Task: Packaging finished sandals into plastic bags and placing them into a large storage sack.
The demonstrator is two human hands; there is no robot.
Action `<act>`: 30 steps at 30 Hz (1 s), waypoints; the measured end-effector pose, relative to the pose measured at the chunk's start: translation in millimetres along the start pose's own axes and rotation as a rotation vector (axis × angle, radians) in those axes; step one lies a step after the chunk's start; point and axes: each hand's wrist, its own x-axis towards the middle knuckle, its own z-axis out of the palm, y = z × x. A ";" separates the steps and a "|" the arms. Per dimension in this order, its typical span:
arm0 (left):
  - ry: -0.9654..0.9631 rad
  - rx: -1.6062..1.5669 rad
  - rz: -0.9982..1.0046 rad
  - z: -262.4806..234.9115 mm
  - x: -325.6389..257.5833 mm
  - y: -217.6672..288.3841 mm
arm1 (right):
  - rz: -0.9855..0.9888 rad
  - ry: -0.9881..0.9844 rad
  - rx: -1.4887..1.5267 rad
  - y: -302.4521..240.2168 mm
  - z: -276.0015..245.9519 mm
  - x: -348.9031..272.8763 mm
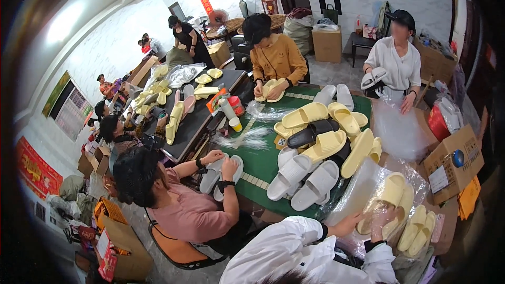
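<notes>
Pale yellow slippers [392,189] at four o'clock, grey slippers [292,171] at five, green tabletop [258,161] dead centre, and there's dusty pink, a shirt [202,208] at seven!

Bare-handed left grip [347,224]: fingertip contact with pale-yellow open-toed slipper [390,190] unclear. Bare-handed right grip [382,222]: blurred; whether inside or behind shiny clear plastic bag [353,194], cannot tell. Baggy white garment [276,255] cut off by lower edge. Broad-strapped black slipper [309,134] partly covered by yellow neighbours. Rectangular white label [438,179] too small to read. Far-left worker in orange top [105,88]: hands too small to tell.
</notes>
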 end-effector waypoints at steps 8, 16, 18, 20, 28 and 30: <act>-0.025 -0.242 -0.437 12.0 -3.8 -41.3 | -0.578 -0.366 -0.447 54.3 17.4 -11.3; 0.209 -0.583 -0.621 8.3 -1.4 -22.9 | -0.060 -0.939 0.062 54.4 -82.7 -48.1; -0.066 -0.877 -0.700 -1.1 6.6 5.9 | 0.332 -1.349 0.129 49.2 -107.2 -43.8; -0.030 -1.010 -0.613 7.0 14.2 13.8 | 0.537 -1.421 0.287 80.6 -107.8 -46.4; -0.189 -1.056 -0.282 -15.3 46.5 68.5 | 0.681 -0.935 1.280 -4.7 -100.9 -40.3; -0.176 -1.020 -0.345 -19.0 46.9 81.7 | 0.741 -0.734 1.489 1.7 -86.8 -30.3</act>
